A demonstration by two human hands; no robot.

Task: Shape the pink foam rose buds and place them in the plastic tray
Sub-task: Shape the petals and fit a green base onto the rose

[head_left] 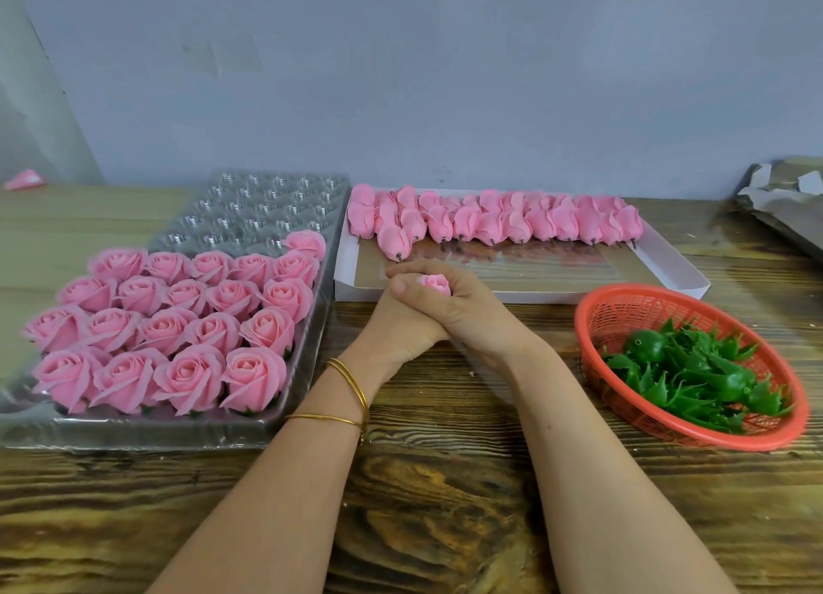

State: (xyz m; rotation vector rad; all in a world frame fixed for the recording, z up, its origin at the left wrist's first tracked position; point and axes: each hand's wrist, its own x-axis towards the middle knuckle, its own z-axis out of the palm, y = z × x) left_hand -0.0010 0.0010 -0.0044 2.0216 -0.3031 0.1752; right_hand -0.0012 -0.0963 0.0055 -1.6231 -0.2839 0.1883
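Fingers (414, 268) of left hand (396, 326), right hand (476, 315) clasp rose bud (438, 284).

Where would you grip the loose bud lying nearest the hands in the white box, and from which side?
Probably pinch the bud low on its narrow base, coming from the near side and above. It lies in the white box with its dark peg pointing at the person, ahead of the others, so that end looks free.
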